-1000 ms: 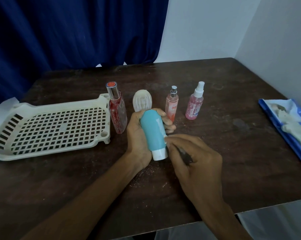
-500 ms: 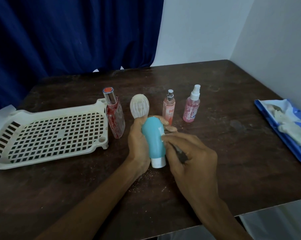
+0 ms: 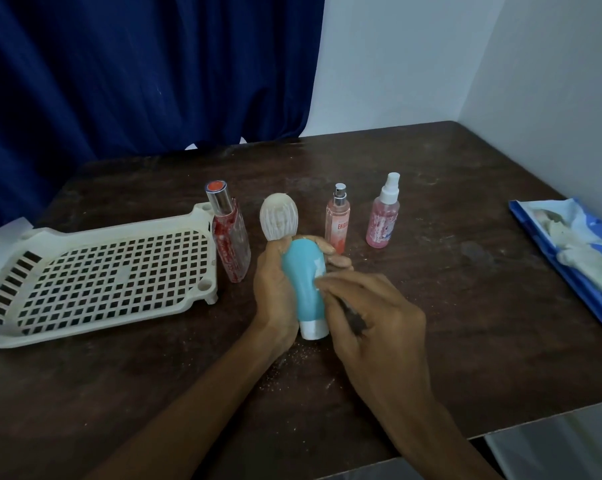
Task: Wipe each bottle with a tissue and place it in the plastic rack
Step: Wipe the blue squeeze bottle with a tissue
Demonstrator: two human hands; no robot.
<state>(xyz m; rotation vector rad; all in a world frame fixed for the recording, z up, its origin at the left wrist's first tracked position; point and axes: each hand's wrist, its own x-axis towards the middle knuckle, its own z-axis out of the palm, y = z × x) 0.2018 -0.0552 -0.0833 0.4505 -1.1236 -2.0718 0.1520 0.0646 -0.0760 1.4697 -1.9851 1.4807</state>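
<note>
My left hand is wrapped round the smooth, rounded blue bottle, thumb on 1 side and fingertips curled over the far side, holding it tilted above the table with its white cap pointing back toward me. My right hand has its fingers bunched and curled, pinching a small crumpled white tissue against the bottle's right flank. Just behind my left hand stands a pale, egg-shaped ribbed bottle. To its left, a tall clear bottle with red contents and a shiny metal cap stands upright just beside the corner of the cream plastic rack, a flat tray with a square-holed grid floor, a raised rim and short feet, holding no bottles. To the right stand 2 slim pink spray bottles, 1 with a silver nozzle and 1 with a white nozzle. Well apart at the right edge lies a glossy blue packet with wrinkled white tissues on it. The dark wooden table is worn and flecked with pale specks near my wrists
</note>
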